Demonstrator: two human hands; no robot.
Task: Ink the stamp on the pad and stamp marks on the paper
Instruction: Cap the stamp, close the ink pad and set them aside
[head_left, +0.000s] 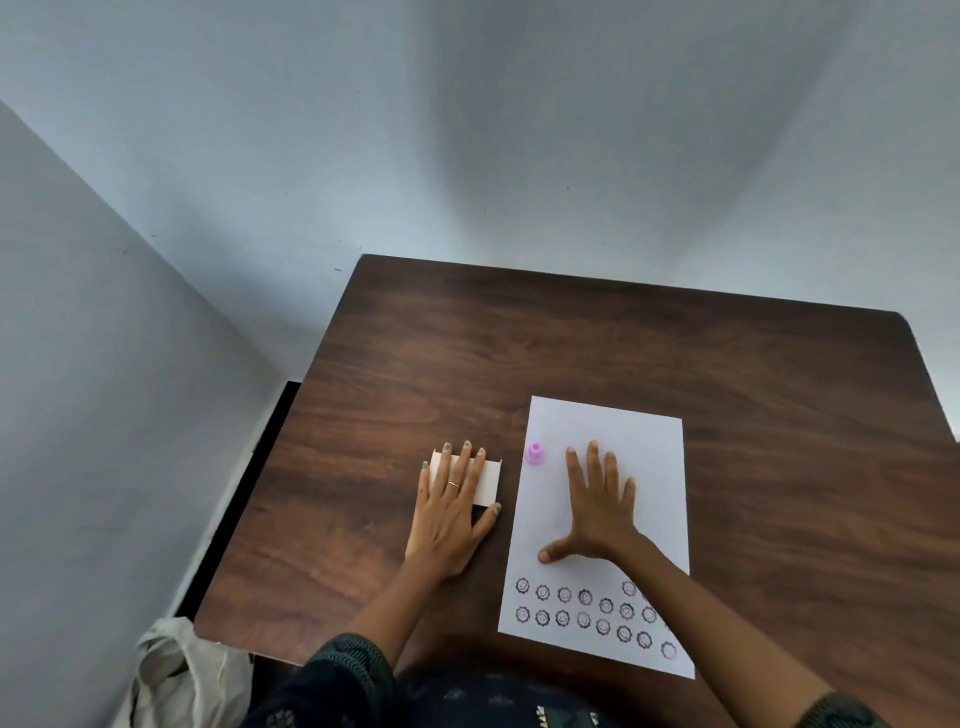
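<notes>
A white sheet of paper (649, 467) lies on the dark wooden table (571, 338), with two rows of round dark smiley marks along its near edge. A small pink stamp (535, 453) stands upright on the paper's far left part. My right hand (597, 506) lies flat on the paper with fingers spread, just right of the stamp and not touching it. My left hand (454, 512) rests flat on a white box (491, 480), likely the ink pad, left of the paper; its fingers cover most of the box.
The table stands in a corner between two pale walls. A crumpled white bag (182, 675) lies on the floor by the table's near left corner. Bare wood stretches beyond and to the right of the paper.
</notes>
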